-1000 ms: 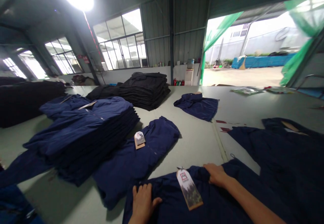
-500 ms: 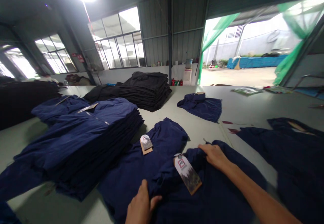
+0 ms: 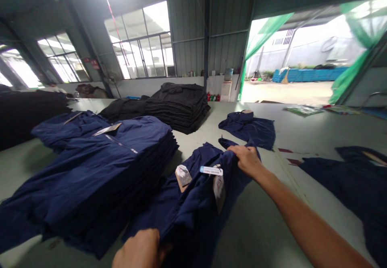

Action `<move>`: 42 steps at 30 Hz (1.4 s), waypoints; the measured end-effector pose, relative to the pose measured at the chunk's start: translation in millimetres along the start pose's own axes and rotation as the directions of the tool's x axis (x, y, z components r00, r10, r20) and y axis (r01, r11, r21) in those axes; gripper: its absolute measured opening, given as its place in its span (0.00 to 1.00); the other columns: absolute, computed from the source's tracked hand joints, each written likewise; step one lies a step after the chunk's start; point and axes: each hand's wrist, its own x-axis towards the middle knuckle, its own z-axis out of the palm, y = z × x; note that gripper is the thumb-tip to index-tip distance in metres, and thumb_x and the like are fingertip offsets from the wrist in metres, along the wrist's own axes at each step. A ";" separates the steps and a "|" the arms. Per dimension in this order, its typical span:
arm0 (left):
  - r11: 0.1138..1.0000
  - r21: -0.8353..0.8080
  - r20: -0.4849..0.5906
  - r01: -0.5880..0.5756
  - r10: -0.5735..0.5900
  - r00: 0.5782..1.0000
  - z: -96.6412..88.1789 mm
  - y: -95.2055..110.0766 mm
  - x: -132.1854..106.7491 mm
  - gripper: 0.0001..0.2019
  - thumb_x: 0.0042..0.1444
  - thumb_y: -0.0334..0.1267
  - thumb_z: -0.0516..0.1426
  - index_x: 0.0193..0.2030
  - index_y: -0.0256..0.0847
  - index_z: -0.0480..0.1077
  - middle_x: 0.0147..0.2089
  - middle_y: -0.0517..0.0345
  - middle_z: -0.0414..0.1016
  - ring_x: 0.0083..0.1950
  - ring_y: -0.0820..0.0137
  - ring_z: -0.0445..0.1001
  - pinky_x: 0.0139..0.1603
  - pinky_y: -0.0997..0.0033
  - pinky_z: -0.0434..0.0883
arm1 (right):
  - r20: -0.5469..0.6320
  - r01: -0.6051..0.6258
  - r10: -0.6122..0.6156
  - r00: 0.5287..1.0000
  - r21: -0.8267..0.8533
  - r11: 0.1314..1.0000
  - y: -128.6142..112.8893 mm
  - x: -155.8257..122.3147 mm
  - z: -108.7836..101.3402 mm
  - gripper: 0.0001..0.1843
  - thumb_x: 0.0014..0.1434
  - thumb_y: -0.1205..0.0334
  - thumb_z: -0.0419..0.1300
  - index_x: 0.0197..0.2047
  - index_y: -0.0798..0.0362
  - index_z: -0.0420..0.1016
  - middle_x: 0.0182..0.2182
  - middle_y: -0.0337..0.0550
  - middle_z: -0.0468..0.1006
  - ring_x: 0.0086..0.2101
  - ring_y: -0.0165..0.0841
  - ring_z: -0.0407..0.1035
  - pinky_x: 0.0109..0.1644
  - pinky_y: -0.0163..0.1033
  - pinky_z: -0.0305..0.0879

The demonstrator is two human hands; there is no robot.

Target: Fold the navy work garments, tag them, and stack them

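Observation:
A navy jacket (image 3: 193,215) hangs gathered between my two hands over the table, its lower part dark and blurred. At its near left edge my left hand (image 3: 139,248) is closed on the cloth, the fingertips hidden. Farther off, my right hand (image 3: 246,159) pinches the upper edge. A hang tag (image 3: 219,193) and a narrow white and blue label (image 3: 211,170) dangle from the held jacket. Just beyond it, another navy garment (image 3: 207,151) lies on the table, and a second hang tag (image 3: 183,177) rests beside the held cloth.
To the left stands a tall pile of navy jackets (image 3: 121,163), with a stack of black garments (image 3: 178,104) behind it. A small navy piece (image 3: 250,128) lies ahead, and another navy garment (image 3: 347,179) lies at right. Dark red scraps (image 3: 286,150) are on the table (image 3: 302,135).
The jacket has been lifted and drawn together. My right hand has risen and moved slightly away from me; my left hand has moved left and down. The white and blue label now shows.

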 end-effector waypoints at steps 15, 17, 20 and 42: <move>0.987 0.161 -0.340 -0.013 0.068 0.938 -17.0 17.5 152.2 0.26 0.53 0.23 0.40 0.60 0.38 0.56 0.55 0.42 0.64 0.54 0.59 0.64 0.49 0.55 0.63 | 0.211 -0.010 0.059 0.976 -0.223 0.975 -82.9 109.2 143.5 0.23 0.54 0.73 0.47 0.50 0.44 0.65 0.46 0.46 0.70 0.49 0.38 0.58 0.53 0.51 0.39; 0.970 0.158 -0.366 -0.184 0.231 0.902 -9.6 33.6 169.7 0.25 0.53 0.26 0.43 0.60 0.41 0.56 0.57 0.46 0.64 0.56 0.60 0.62 0.53 0.55 0.61 | 0.233 -0.048 0.111 0.966 -0.260 0.964 -86.9 114.7 151.7 0.21 0.53 0.71 0.50 0.49 0.46 0.67 0.48 0.49 0.69 0.51 0.42 0.56 0.55 0.57 0.35; 0.952 0.086 -0.396 -0.295 0.304 0.866 21.7 48.1 200.2 0.25 0.55 0.39 0.47 0.61 0.44 0.54 0.64 0.50 0.55 0.63 0.56 0.52 0.59 0.46 0.54 | 0.242 -0.124 0.207 0.948 -0.317 0.940 -91.5 122.6 154.3 0.24 0.51 0.70 0.53 0.52 0.49 0.66 0.52 0.55 0.64 0.55 0.49 0.50 0.54 0.65 0.28; 0.812 -0.169 -0.811 -0.559 0.207 0.547 131.5 28.6 264.6 0.20 0.59 0.34 0.41 0.58 0.36 0.53 0.58 0.47 0.64 0.62 0.65 0.58 0.62 0.45 0.53 | 0.471 -0.046 -0.067 0.880 0.225 0.973 -131.3 108.8 194.4 0.17 0.48 0.65 0.53 0.42 0.42 0.72 0.40 0.32 0.77 0.45 0.31 0.64 0.43 0.35 0.54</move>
